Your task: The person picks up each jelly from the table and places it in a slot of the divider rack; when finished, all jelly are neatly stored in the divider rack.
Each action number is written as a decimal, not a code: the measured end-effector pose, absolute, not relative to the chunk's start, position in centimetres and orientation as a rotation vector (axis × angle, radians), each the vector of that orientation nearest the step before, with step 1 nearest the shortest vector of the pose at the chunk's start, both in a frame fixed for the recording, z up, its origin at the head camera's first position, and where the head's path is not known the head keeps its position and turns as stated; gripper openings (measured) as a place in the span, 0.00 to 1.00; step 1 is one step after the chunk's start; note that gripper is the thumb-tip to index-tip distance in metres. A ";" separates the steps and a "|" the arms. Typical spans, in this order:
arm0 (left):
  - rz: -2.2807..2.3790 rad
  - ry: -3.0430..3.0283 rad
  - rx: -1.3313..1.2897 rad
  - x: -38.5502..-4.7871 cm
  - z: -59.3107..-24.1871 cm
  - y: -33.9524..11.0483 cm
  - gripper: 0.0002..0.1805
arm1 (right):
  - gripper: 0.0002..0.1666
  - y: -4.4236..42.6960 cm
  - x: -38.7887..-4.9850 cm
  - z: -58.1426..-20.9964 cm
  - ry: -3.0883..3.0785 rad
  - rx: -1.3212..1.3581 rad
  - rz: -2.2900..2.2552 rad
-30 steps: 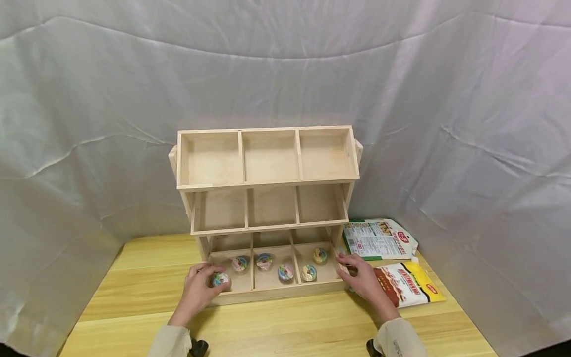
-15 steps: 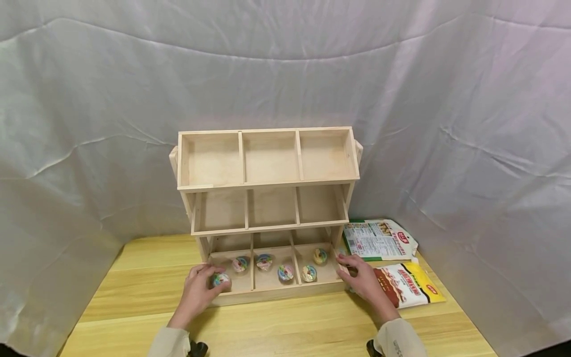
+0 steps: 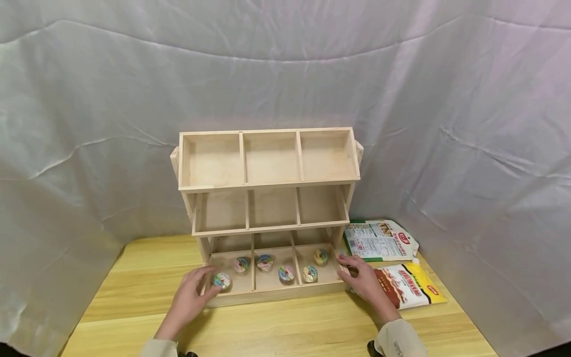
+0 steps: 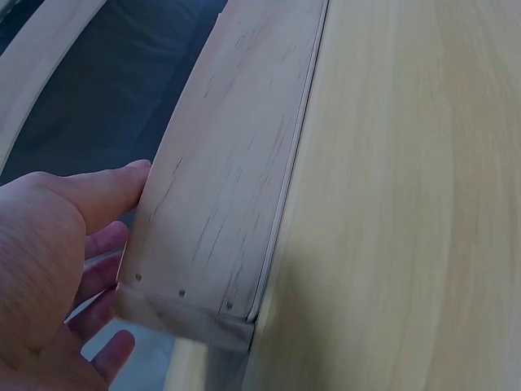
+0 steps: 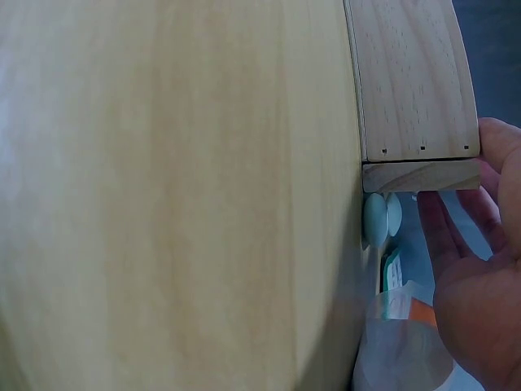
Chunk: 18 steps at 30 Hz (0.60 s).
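Observation:
A light wooden three-tier rack (image 3: 267, 187) stands on the table, each tier split into three compartments. Its bottom tray holds several small cups with printed lids, among them one at the front left (image 3: 221, 281). My left hand (image 3: 189, 296) is at the tray's front left corner, fingers loosely spread around that cup. In the left wrist view the thumb (image 4: 122, 191) touches the front board's upper edge. My right hand (image 3: 363, 278) grips the tray's right side near its front corner. In the right wrist view its fingers (image 5: 440, 232) lie outside the side wall.
On the right lie a white and green printed bag (image 3: 379, 240) and a yellow, white and brown packet (image 3: 412, 284). Pale green rounded pieces (image 5: 376, 220) sit beside the tray. Grey cloth (image 3: 267, 89) hangs behind and on both sides.
My left hand has drawn slightly left and loosened around the front left cup, which stays in the tray. My right hand has kept its place.

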State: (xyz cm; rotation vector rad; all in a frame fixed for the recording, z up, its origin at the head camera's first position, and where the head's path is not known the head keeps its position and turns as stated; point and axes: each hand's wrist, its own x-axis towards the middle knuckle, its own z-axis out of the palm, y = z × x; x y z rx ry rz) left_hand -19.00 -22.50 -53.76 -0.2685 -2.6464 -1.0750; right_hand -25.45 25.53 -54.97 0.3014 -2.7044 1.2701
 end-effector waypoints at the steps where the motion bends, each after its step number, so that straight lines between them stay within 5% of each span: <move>1: -1.067 -2.649 -0.265 -18.9 -53.7 -22.6 0.31 | 0.23 25.6 -25.4 -54.9 -2.706 0.298 1.268; 18: -1.017 -2.697 -0.281 -18.6 -52.6 -24.3 0.31 | 0.25 25.8 -25.4 -54.0 -2.716 0.382 1.157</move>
